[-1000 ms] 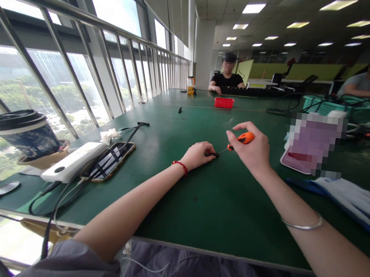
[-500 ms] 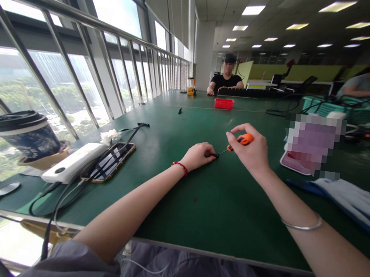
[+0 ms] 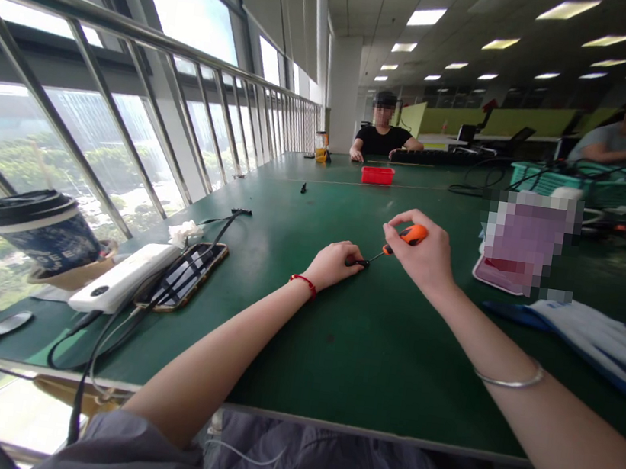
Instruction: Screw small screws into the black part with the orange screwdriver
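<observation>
On green tbl, L hand round half-hidden blk pc, R hand round orange screwdriver, tip unclear.

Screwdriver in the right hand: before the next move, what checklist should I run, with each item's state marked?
1. Right hand has hold of the screwdriver: ok, its orange-and-black handle is in the grasp.
2. Left hand steadies the small black part: ok, pinched between thumb and fingers.
3. Shaft aimed at the part: ok, it slants down toward the exposed end.
4. Tip properly seated: cannot tell, too small to see.
5. Hands gloved, if required: not ok, both are bare; white-and-blue gloves lie to the right.
6. Phone clear of both hands: ok, it lies well left.
</observation>
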Action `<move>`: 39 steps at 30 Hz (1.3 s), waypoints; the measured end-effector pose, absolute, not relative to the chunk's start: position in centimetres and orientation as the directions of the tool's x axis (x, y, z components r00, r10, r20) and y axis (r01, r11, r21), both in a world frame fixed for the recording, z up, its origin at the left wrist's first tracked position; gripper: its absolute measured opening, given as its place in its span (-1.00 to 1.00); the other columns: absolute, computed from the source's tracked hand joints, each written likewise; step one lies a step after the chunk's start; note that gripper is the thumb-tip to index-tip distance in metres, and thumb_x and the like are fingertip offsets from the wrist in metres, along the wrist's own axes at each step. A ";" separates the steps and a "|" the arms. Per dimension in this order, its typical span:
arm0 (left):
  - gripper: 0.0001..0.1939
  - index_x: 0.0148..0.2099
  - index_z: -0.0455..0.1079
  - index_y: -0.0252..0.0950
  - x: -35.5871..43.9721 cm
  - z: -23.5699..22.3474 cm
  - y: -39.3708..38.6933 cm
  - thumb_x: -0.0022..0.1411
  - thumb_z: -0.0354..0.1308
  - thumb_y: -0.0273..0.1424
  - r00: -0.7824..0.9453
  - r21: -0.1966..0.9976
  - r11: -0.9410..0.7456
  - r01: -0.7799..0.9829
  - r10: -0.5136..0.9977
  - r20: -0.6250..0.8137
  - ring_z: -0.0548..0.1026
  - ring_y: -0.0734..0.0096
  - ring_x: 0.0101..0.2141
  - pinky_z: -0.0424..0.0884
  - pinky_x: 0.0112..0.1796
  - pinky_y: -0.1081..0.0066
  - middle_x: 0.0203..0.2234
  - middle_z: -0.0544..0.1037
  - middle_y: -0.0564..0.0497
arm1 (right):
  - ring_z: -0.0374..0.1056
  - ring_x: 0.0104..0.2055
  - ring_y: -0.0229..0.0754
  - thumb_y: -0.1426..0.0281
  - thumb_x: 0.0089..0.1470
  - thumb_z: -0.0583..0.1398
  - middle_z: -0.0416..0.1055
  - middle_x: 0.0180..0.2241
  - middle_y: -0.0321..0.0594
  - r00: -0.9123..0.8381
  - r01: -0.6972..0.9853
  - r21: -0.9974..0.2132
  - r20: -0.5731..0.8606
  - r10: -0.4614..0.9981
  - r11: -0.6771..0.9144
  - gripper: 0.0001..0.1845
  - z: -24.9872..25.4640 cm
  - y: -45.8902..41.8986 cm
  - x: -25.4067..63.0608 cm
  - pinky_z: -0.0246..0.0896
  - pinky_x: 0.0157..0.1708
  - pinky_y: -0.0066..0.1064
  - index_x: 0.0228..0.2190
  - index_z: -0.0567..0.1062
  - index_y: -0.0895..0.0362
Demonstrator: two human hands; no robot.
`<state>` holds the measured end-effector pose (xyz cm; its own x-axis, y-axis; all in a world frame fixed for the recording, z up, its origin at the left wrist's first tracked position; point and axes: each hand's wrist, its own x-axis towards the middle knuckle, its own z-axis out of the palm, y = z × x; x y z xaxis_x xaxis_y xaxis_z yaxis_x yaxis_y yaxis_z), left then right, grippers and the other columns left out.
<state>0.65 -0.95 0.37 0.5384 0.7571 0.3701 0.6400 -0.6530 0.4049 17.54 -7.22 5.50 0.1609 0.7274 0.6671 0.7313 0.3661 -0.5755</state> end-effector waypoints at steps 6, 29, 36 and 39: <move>-0.90 -0.29 0.47 -0.29 0.7 0.3 -0.9 0.10 0.18 -0.40 0.531 0.411 -0.643 0.646 0.766 0.363 0.46 0.45 -0.35 0.41 -0.27 0.46 -0.36 0.50 0.03 | 0.28 -0.49 -0.19 0.26 -0.12 0.18 0.38 -0.41 -0.29 0.104 0.693 -0.543 0.726 0.680 0.473 -0.52 5.1 -6.8 17.7 0.13 -0.48 -0.36 -0.10 0.33 0.06; -0.90 -0.30 0.46 -0.30 0.6 0.3 -0.8 0.11 0.17 -0.41 0.543 0.390 -0.659 0.643 0.752 0.374 0.46 0.43 -0.35 0.40 -0.27 0.45 -0.37 0.50 0.02 | 0.25 -0.51 -0.18 0.06 -0.05 0.15 0.29 -0.61 -0.32 0.152 0.746 -0.560 0.670 0.727 0.360 -0.67 5.6 -7.4 17.5 0.07 -0.47 -0.38 -0.40 0.42 0.07; -0.91 -0.30 0.46 -0.29 0.7 0.3 -0.9 0.10 0.18 -0.42 0.533 0.408 -0.643 0.648 0.766 0.361 0.47 0.44 -0.34 0.40 -0.27 0.46 -0.35 0.50 0.03 | 0.28 -0.46 -0.20 0.27 -0.14 0.18 0.39 -0.39 -0.28 0.133 0.715 -0.521 0.757 0.640 0.467 -0.63 5.2 -6.7 17.7 0.14 -0.47 -0.38 -0.21 0.36 0.07; -0.90 -0.30 0.46 -0.29 0.7 0.3 -0.8 0.10 0.18 -0.41 0.533 0.403 -0.646 0.648 0.763 0.365 0.47 0.44 -0.35 0.40 -0.27 0.46 -0.36 0.50 0.03 | 0.28 -0.48 -0.19 0.16 -0.14 0.21 0.40 -0.40 -0.27 0.163 0.726 -0.532 0.749 0.643 0.436 -0.53 5.2 -6.6 17.9 0.11 -0.51 -0.38 -0.16 0.32 0.06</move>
